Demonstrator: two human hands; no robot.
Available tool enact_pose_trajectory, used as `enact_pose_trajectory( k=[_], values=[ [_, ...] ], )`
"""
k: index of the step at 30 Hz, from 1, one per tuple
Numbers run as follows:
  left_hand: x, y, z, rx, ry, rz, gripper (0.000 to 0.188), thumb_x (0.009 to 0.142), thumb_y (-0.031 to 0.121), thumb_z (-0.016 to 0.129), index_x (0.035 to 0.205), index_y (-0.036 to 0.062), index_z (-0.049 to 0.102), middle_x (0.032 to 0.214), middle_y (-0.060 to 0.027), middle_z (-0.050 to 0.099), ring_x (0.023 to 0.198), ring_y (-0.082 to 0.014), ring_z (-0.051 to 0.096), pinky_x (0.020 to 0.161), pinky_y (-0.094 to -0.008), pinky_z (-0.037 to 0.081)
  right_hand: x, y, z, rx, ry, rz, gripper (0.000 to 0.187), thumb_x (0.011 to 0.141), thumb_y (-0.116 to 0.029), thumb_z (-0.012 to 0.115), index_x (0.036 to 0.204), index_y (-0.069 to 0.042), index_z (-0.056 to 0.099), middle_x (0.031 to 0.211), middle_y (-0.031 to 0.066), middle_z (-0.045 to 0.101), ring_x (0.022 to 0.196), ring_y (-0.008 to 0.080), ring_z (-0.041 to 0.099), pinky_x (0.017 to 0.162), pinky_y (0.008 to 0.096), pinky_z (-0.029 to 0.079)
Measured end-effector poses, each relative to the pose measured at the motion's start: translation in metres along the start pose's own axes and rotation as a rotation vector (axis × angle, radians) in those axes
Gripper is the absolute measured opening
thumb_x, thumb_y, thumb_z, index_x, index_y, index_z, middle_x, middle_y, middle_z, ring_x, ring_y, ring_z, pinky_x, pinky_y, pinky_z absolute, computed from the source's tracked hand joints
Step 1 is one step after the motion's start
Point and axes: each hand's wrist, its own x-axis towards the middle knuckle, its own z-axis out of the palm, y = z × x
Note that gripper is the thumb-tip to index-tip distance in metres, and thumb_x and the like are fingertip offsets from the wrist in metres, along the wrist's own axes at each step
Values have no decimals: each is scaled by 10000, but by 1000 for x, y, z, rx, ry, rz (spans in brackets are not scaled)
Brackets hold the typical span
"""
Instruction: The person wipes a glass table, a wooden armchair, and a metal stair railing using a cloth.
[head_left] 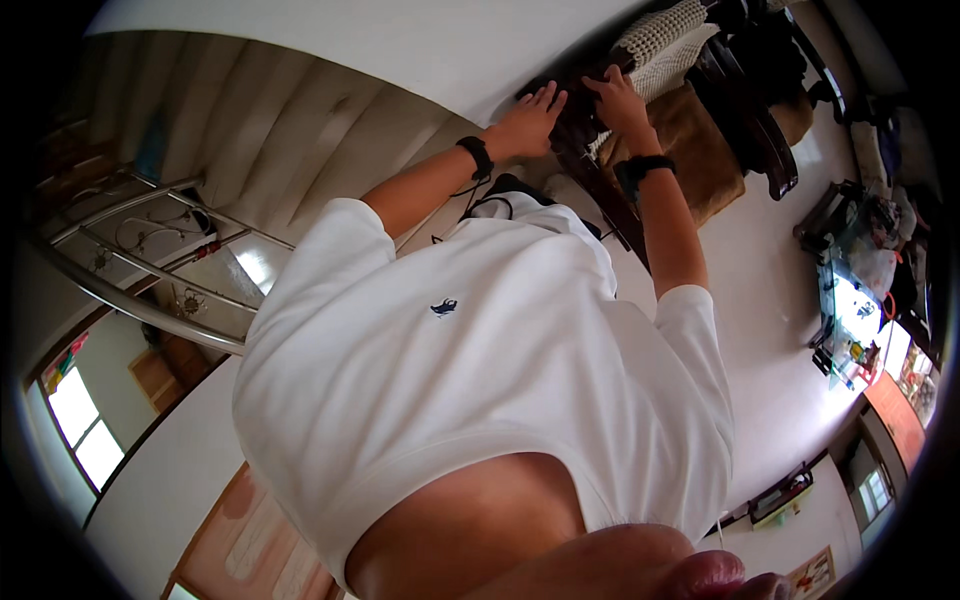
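Note:
My left hand (pixel 528 122) reaches forward with its fingers spread, by the dark wooden end of a bench or chair (pixel 572 128) next to a white wall. It holds nothing that I can see. Close by on the right, my right hand (pixel 618 102) is over the same dark wood, two of its fingers stretched out and apart. The rest of its fingers are partly hidden. Beside it a cream knitted cover (pixel 662 48) hangs over the seat's back. A brown cushion (pixel 698 150) lies on the seat. Both wrists wear black bands.
Stairs (pixel 300 130) lie to the left, with a curved metal railing (pixel 130 285) near them. More dark wooden furniture (pixel 750 120) stands at the far right. A glass-topped table (pixel 855 300) with assorted items stands on the pale floor (pixel 765 330) to the right.

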Motion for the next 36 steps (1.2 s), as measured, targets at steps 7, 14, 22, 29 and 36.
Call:
enact_pose_trajectory(
  k=[7, 14, 22, 29, 36],
  values=[
    [1, 10, 4, 54, 37, -17, 913, 730, 187, 644, 1476, -59, 179, 1486, -365, 205, 1364, -450, 319, 1109, -493, 286, -35, 33, 5, 148, -144, -73, 516, 759, 22, 597, 1205, -229, 660, 1196, 146, 497, 1052, 348, 533, 901, 425, 487],
    [-2, 11, 3, 81, 95, -3, 935, 723, 231, 673, 1474, -56, 195, 1479, -353, 241, 1340, -443, 356, 1108, -489, 280, -17, 21, 14, 226, 59, 40, 579, 758, 28, 578, 1274, -234, 605, 1212, 155, 480, 1027, 397, 517, 933, 439, 466],
    [0, 5, 6, 54, 58, -3, 967, 724, 292, 683, 1479, -49, 185, 1481, -361, 223, 1342, -443, 350, 1090, -497, 310, -42, 22, 16, 319, -139, 83, 573, 733, 43, 561, 1257, -183, 615, 1183, 214, 476, 1087, 403, 488, 981, 439, 420],
    [-1, 6, 0, 44, -10, -18, 999, 757, 410, 674, 1496, -16, 154, 1509, -331, 187, 1354, -428, 338, 1073, -508, 344, -124, 59, 60, 557, -112, 309, 513, 877, -128, 628, 1370, -116, 489, 1202, 248, 518, 1135, 425, 491, 1009, 420, 386],
    [-4, -5, -3, 2, 24, -24, 924, 771, 349, 676, 1488, 8, 204, 1505, -313, 219, 1262, -426, 445, 998, -492, 418, -37, 51, 83, 638, 3, 384, 564, 868, -162, 637, 1401, -127, 453, 1193, 316, 486, 1066, 446, 502, 955, 428, 424]
  ],
)
